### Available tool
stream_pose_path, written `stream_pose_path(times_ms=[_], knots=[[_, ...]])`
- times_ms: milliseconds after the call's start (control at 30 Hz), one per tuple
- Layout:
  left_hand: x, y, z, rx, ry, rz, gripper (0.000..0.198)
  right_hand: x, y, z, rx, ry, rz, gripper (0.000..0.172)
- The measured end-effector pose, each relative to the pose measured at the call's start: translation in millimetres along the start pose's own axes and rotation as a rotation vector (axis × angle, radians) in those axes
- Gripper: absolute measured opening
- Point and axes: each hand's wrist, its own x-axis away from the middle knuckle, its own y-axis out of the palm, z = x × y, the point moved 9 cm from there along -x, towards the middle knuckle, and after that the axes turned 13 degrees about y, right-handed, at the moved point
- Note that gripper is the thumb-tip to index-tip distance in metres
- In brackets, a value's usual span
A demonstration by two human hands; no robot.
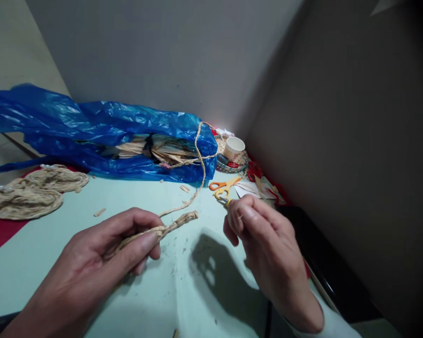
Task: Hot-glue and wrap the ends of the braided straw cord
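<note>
My left hand (105, 253) is closed around a braided straw cord (178, 221), whose thick tip sticks out to the right past my fingers. A thinner strand of the cord (200, 162) runs from there up and over the blue plastic bag (102, 134). My right hand (264, 249) hovers to the right of the cord's tip with its fingers curled and pinched together; whatever they hold is too small to make out. Both hands are above the pale green table top (74, 220).
The blue bag holds flat straw strips (155, 151). Coiled braided cord (31, 190) lies at the left on a red surface. Orange-and-yellow scissors (225, 187), a white cup (233, 148) on a woven tray and paper scraps sit in the far corner by the walls.
</note>
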Motion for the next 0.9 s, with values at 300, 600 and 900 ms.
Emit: stream_pose_path(times_ms=[300, 600, 900], knots=[[-0.5, -0.7, 20.7, -0.188, 0.075, 0.035, 0.023, 7.2, 50.7, 5.2, 0.468, 0.047, -0.230, 0.044], [0.7, 3.9, 13.2, 0.016, -0.021, -0.018, 0.024, 1.5, 60.5, 4.2, 0.244, 0.046, -0.245, 0.017], [4.0, 11.1, 8.0, 0.304, -0.162, 0.005, 0.027, 1.9, 81.4, -0.6, 0.337, 0.120, -0.244, 0.039]])
